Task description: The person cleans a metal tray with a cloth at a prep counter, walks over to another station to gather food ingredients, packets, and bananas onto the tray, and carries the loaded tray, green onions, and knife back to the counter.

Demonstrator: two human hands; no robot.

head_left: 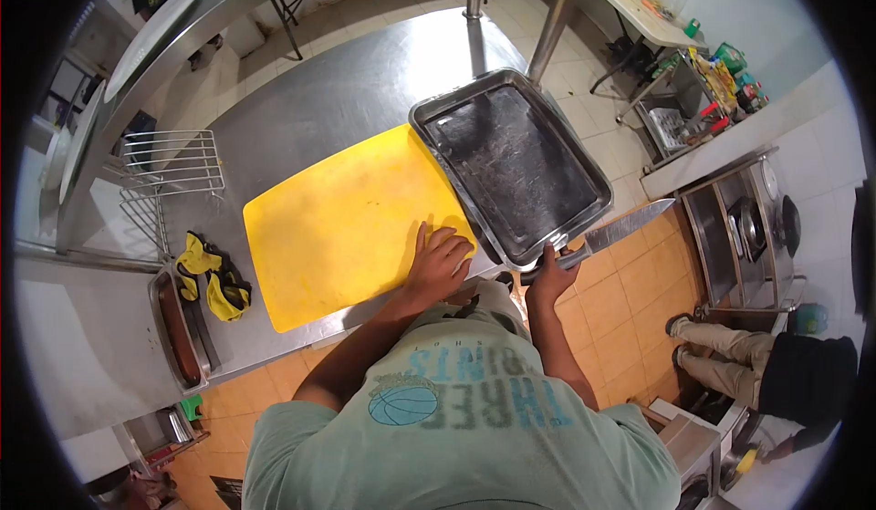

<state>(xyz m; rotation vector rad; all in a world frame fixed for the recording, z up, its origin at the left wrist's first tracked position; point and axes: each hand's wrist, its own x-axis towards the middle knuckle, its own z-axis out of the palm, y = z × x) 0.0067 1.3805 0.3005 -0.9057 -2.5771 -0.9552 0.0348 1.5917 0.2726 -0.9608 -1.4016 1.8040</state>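
Note:
My left hand (440,262) rests near the right edge of a yellow cutting board (338,223), its fingers bent and slightly apart. Nothing shows in it. In my right hand (553,277) is the handle of a large kitchen knife (628,226), its broad blade pointing right, past the table's edge. That hand is by the near corner of a dark, worn metal baking tray (520,159). The tray lies beside the board, and its left side meets or overlaps the board's right edge.
The steel table (301,131) carries a yellow and black cloth (214,277), a wire rack (178,163) and a narrow metal pan (178,327) with reddish-brown contents. Metal posts (557,22) rise at the far side. Another person (776,364) works at the lower right, near a shelf unit (735,232).

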